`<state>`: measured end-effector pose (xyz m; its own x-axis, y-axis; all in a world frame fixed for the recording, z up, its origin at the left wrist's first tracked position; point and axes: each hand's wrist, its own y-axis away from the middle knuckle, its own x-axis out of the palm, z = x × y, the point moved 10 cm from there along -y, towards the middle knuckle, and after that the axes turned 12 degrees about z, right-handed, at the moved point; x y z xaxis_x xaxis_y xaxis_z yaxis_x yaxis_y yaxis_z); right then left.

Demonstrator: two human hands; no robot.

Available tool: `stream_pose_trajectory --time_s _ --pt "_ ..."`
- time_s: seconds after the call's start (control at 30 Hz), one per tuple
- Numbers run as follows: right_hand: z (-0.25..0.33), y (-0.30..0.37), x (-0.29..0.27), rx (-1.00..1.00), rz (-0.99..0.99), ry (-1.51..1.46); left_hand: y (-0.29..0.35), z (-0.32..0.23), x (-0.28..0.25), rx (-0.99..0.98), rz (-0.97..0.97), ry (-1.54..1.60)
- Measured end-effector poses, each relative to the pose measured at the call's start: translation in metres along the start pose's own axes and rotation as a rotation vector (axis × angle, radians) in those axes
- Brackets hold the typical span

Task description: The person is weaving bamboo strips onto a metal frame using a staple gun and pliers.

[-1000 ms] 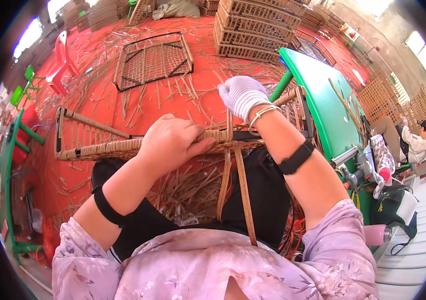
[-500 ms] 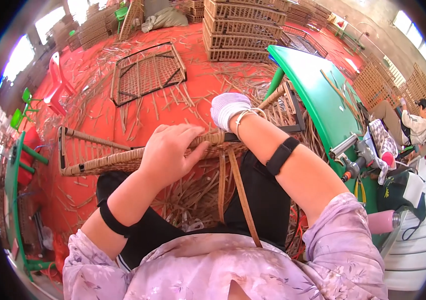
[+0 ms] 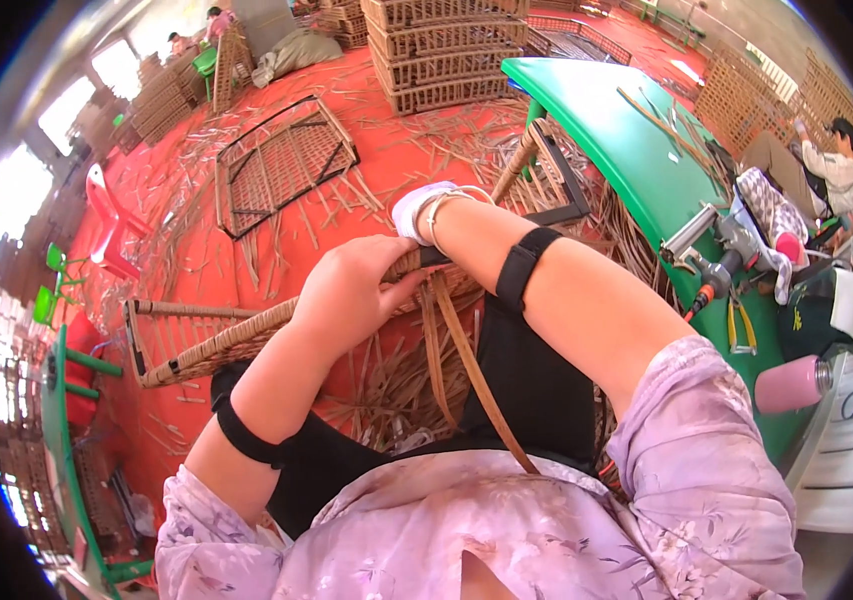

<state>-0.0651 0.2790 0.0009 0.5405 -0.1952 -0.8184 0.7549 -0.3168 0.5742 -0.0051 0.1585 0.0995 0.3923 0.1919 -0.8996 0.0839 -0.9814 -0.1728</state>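
A wicker panel on a dark metal frame (image 3: 211, 350) lies across my lap, its near edge wrapped in brown strip. My bare left hand (image 3: 351, 280) is closed round that wrapped edge, thumb below and fingers over the top. Close beside it, on the frame's far side, is my right hand (image 3: 418, 212) in a white glove; its fingers are hidden, so its grip cannot be made out. Two long flat rattan-like strips (image 3: 474, 368) hang from the edge between my hands toward my waist.
On the right stands a green table (image 3: 586, 105) with a power tool (image 3: 721, 265), yellow-handled pliers (image 3: 741, 325) and a pink bottle (image 3: 791, 385). Ahead are a wicker panel (image 3: 286, 165) on the strip-littered red floor and stacked wicker baskets (image 3: 446, 62). Another person (image 3: 826, 170) sits far right.
My right hand has shifted left and closer to my left hand, its wrist turning. The frame's right end has tilted upward. My left hand keeps its hold on the edge.
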Motion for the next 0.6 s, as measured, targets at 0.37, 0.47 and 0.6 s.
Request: stream_pose_trajectory --time_s 0.37,0.47,0.6 --pt "0.001 0.039 -0.03 -0.059 -0.131 -0.095 -0.02 -0.002 0.005 0.004 0.148 0.016" --pt "-0.021 0.098 -0.068 -0.083 -0.954 -0.386 -0.024 0.003 0.013 -0.095 0.275 -0.048" --pt "-0.02 0.202 -0.049 -0.534 -1.511 -0.698 -0.021 0.012 0.006 -0.026 0.297 0.015"
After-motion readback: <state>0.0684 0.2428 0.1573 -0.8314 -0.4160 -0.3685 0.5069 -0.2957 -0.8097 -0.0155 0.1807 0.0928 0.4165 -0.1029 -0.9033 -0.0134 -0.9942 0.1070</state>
